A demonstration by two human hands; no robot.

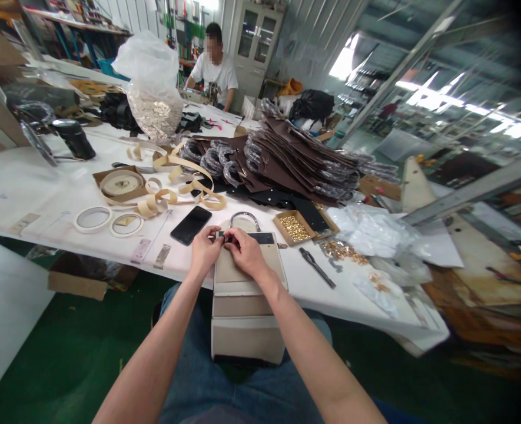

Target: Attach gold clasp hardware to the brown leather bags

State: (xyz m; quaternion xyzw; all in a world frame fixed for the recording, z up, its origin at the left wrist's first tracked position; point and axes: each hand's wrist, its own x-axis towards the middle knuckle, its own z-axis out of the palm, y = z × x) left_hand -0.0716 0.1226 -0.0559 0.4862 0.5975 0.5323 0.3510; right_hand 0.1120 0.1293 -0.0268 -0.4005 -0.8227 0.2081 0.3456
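Touching dark strip on beige bag: left hand, right hand, exact grip unclear.

legible text: none | blue marks on white tabletop: too small to read

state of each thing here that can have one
Beige panel, overhanging table, left hand and right hand at its far end
Phone, lying flat, screen dark
Small box, open, gold bits inside
Clear bag, standing, partly filled
Brown pieces, stacked
Tape rolls, lying flat
Cabinet, doors shut
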